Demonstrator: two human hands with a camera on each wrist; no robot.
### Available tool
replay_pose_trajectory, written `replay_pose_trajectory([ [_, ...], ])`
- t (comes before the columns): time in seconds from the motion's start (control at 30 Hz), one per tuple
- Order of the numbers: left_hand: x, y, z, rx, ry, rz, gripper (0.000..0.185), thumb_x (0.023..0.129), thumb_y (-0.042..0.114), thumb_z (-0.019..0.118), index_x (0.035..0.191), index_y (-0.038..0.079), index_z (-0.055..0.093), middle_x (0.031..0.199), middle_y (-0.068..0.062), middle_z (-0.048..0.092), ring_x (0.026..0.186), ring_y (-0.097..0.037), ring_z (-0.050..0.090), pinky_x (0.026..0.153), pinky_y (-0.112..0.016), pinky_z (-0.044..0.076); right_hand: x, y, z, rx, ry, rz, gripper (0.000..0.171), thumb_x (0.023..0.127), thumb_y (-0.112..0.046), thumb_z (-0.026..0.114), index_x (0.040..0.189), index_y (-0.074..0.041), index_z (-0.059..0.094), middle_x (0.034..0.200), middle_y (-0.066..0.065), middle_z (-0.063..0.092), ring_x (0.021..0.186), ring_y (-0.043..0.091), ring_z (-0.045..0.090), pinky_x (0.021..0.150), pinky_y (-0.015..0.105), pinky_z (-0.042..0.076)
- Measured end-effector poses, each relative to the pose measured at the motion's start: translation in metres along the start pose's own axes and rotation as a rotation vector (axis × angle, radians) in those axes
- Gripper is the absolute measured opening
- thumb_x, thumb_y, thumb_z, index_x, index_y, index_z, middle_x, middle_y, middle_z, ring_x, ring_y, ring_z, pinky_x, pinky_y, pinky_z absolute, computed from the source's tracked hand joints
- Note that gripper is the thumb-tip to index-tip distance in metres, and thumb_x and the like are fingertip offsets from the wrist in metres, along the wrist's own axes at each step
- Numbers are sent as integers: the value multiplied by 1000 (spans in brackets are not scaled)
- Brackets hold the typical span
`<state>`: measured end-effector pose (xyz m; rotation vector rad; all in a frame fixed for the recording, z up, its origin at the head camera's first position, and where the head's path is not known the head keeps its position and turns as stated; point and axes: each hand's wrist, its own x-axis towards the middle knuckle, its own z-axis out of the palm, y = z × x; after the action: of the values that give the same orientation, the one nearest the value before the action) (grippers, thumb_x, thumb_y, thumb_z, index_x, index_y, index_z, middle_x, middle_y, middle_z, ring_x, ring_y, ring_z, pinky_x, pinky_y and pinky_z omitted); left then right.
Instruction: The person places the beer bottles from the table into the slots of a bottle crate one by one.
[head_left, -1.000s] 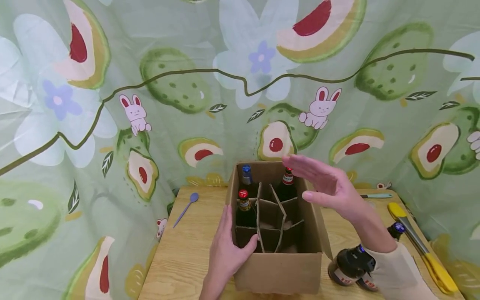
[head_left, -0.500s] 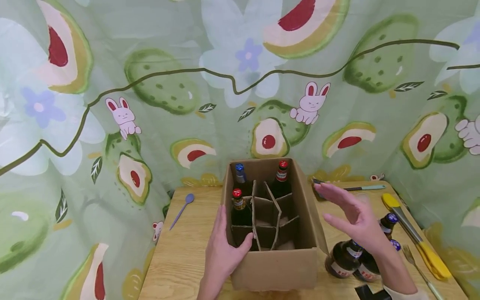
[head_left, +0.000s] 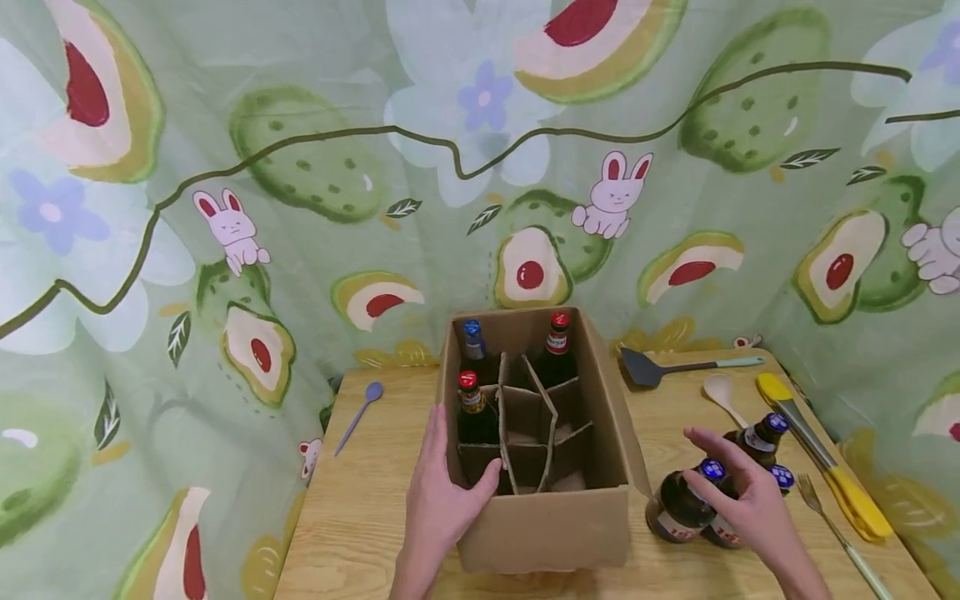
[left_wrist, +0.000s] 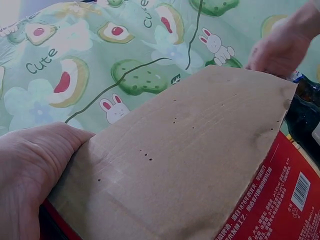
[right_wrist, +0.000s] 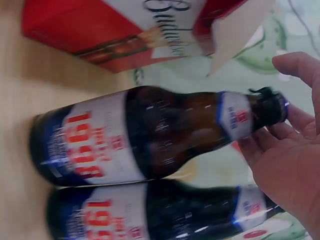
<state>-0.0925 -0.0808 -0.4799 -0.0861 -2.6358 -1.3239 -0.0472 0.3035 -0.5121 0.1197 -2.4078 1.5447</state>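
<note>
My left hand [head_left: 446, 504] holds the left wall of a brown cardboard box [head_left: 543, 533], its thumb over the rim and its fingers outside. Cardboard dividers split the box; in it stand a blue-capped beer bottle [head_left: 474, 340] and two red-capped ones, one at back right [head_left: 557, 342], one nearer on the left [head_left: 474, 404]. To the right of the box, my right hand [head_left: 753, 512] reaches around the neck of a dark beer bottle [right_wrist: 155, 135], thumb well apart from the fingers. Whether the fingertips touch the neck is unclear. Two more blue-capped bottles stand close by, one behind [head_left: 761, 440] and one beside [head_left: 782, 478].
A spatula [head_left: 643, 368], a pale spoon [head_left: 720, 389], yellow-tipped tongs [head_left: 817, 450] and a fork [head_left: 828, 521] lie on the right of the wooden table [head_left: 352, 517]. A blue spoon [head_left: 363, 408] lies left. A patterned cloth [head_left: 300, 250] hangs behind.
My right hand has moved from above the box's right rim, right and down to the standing bottles. The left hand stays on the box. The view has shifted slightly.
</note>
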Motion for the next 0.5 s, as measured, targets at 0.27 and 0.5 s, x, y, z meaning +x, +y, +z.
replay_pose_trajectory([
  [0.27,0,1,-2,-19,-10,2,108,83,48,83,168,17,24,173,0,22,155,-30,30,116,-61,36,-11,22,12,76,1,56,45,101,1,65,145,5,54,133,-25,63,119,-12,58,89,9,50],
  [0.5,0,1,-1,-32,-16,1,107,84,48,83,168,16,25,173,0,22,156,-30,30,116,-61,36,-17,29,19,-164,81,103,33,102,-13,68,133,-1,64,116,-35,59,78,-4,60,63,18,48],
])
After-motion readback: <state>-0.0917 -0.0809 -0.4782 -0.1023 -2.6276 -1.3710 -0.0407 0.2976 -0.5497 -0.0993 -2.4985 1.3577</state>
